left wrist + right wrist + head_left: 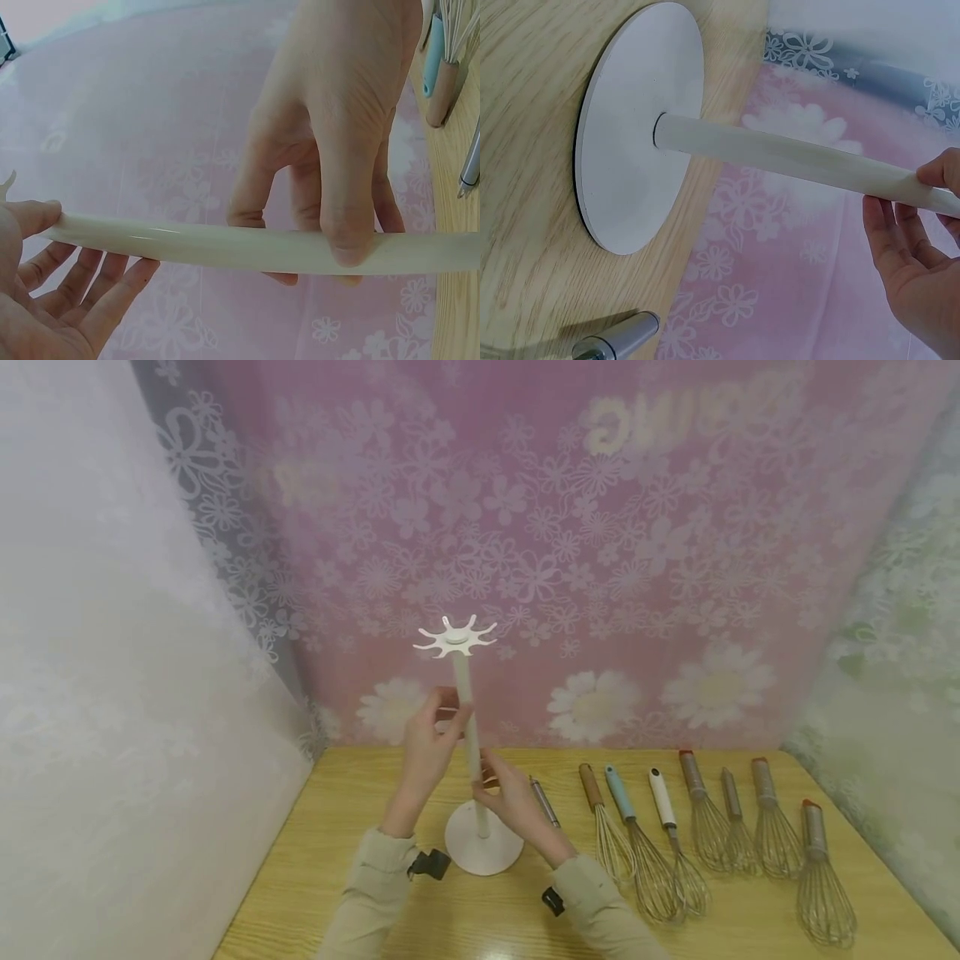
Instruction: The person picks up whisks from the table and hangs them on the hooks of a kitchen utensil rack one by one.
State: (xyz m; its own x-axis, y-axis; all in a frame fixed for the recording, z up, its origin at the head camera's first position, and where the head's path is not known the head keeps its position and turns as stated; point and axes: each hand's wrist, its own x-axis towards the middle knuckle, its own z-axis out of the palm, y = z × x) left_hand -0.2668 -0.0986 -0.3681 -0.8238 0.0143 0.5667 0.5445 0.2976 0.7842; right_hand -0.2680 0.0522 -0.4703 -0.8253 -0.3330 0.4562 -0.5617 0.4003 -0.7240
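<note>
A white utensil stand (483, 856) with a round base and a ring of hooks on top stands upright on the table. My left hand (433, 739) holds its pole in the upper part, thumb on one side and fingers on the other. Lower down, my right hand (517, 797) grips the same pole. Both hands (337, 112) appear on the pole (180, 240) in the left wrist view. From the right wrist camera, the base (637, 135) lies flat on the wood, with my right hand's fingers (889, 240) against the pole.
Right of the stand lies a row of several whisks (660, 868) with wooden, blue, white and metal handles. A metal-handled utensil (543, 800) lies nearest the base, partly hidden by my right hand. A pink floral curtain (525, 568) hangs behind the wooden table (292, 860).
</note>
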